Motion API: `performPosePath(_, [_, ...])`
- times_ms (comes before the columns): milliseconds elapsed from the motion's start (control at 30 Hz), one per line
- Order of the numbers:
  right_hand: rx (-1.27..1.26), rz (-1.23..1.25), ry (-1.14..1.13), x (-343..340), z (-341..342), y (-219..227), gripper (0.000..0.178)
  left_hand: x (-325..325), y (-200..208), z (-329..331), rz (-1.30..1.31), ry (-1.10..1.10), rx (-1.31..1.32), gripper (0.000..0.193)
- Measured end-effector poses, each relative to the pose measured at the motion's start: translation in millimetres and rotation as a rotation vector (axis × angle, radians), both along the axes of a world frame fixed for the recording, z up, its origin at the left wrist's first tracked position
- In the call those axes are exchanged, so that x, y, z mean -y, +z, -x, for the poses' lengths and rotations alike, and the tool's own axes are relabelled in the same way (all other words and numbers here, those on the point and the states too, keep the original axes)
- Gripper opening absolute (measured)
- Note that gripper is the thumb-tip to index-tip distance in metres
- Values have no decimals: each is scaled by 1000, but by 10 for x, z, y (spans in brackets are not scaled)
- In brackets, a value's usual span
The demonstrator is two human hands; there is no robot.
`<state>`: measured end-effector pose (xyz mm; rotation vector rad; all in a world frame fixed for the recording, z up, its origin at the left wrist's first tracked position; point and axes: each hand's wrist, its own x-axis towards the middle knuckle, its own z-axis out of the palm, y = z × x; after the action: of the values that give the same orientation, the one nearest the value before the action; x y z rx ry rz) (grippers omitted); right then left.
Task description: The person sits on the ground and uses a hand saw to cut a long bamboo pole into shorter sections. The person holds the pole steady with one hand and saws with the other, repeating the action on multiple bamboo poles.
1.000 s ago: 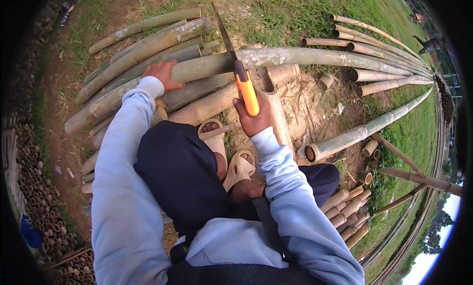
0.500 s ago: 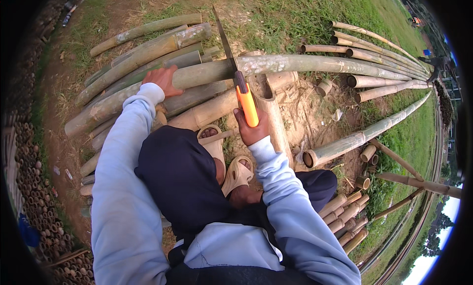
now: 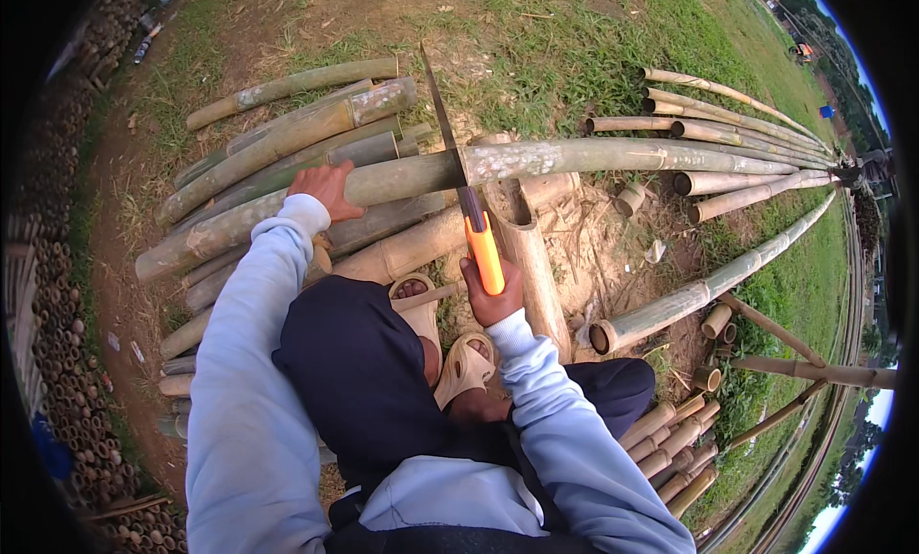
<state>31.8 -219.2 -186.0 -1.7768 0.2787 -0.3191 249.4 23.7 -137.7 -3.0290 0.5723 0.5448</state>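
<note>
My right hand [image 3: 495, 295] is closed around the orange handle of a hand saw [image 3: 485, 252]. The saw's dark blade [image 3: 442, 118] lies across a long green bamboo pole [image 3: 574, 158], its teeth edge hidden at the pole. Left of the blade, my left hand [image 3: 327, 192] grips the same pole from above, fingers wrapped over it. Beneath the cutting spot, the pole passes over a thick tan bamboo piece [image 3: 536, 286] with a notched upper end. Pale sawdust [image 3: 598, 233] covers the ground beside it.
Several cut bamboo lengths [image 3: 287, 83] lie stacked at the left. Long poles [image 3: 737, 113] fan out at the far right, with another pole [image 3: 670, 315] nearer. Short pieces [image 3: 675, 439] are piled by my right knee. A bamboo frame [image 3: 823, 370] stands at the right edge.
The whole view has shifted, so the scene appears lower. The saw handle sits slightly closer to me relative to the pole. My left hand keeps its hold.
</note>
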Motion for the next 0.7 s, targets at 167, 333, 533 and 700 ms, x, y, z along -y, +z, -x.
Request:
performPosePath(167, [-37, 34, 68, 98, -231, 40, 26, -190, -82, -51, 45, -32, 23, 81])
performPosePath(333, [-8, -41, 63, -21, -217, -67, 29, -232, -73, -40, 9, -33, 53, 81])
performPosePath(533, [18, 43, 78, 17, -144, 52, 29, -223, -19, 4, 18, -56, 61, 78])
performPosePath(700, [-45, -31, 89, -3, -154, -86, 31, -240, -168, 16, 49, -48, 132, 79])
